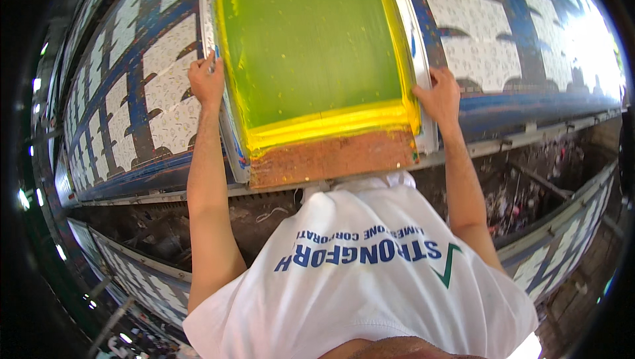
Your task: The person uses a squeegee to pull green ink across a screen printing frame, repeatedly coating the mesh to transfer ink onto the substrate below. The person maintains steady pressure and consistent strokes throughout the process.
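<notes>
A screen printing frame (421, 41) with pale side rails lies in front of me on a long printing table. Its green mesh (311, 41) is edged with bright yellow, thickest along the near side. At the near end is a brown strip (334, 158) smeared with yellow. My left hand (207, 82) is closed on the left rail, fingers curled at its outer edge. On the opposite rail my right hand (442, 96) grips, its thumb reaching toward the yellow border. The undersides of the rails are hidden.
White cut pieces with small prints (481, 60) lie in rows on the blue-stained table (529, 104), left and right of the frame. A dark, littered gap (522, 187) runs behind me, and another table (142, 269) with similar pieces stands beyond it.
</notes>
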The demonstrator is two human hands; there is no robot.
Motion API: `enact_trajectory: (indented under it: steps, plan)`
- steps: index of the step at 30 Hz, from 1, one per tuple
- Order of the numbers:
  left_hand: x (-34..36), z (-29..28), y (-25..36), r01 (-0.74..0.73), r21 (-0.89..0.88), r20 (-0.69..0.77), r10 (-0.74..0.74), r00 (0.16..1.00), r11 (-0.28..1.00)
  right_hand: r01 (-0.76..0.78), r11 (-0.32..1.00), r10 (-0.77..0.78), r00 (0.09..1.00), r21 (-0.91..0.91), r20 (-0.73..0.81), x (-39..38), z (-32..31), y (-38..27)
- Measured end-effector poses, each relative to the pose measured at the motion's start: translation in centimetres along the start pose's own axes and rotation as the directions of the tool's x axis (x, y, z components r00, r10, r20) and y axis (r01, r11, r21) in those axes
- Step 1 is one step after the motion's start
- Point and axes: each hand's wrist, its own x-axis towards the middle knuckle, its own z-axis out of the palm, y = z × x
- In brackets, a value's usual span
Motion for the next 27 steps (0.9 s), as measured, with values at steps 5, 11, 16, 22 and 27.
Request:
enact_trajectory:
  steps: [5, 11, 16, 22, 27]
  plan:
    - [-0.3, 1.4, -0.8, -0.015, 0.021, 0.044, 0.014, 0.999, 1.0, -0.007, 0.998, 0.005, 0.999, -0.067, -0.037, 0.1, 1.4, 1.3]
    - [-0.6, 1.8, -1.2, -0.077, 0.051, 0.038, 0.075, 0.996, 0.996, -0.1, 0.995, 0.094, 0.982, 0.026, 0.161, -0.2, 0.0, 1.9]
    - [-0.6, 2.2, -1.2, -0.072, 0.05, 0.068, 0.069, 0.995, 0.996, 0.166, 0.986, -0.168, 0.982, -0.032, -0.082, -2.8, -1.6, -1.8]
    - [-0.9, 1.8, -0.2, -0.043, 0.025, 0.083, 0.041, 0.996, 0.999, 0.439, 0.88, -0.471, 0.75, 0.183, 0.465, -10.1, -0.5, -10.2]
    - [-0.8, 1.5, -0.1, -0.002, -0.009, 0.093, 0.003, 0.996, 1.0, 0.664, 0.73, -0.618, 0.537, 0.163, 0.574, -10.3, -0.9, -13.4]
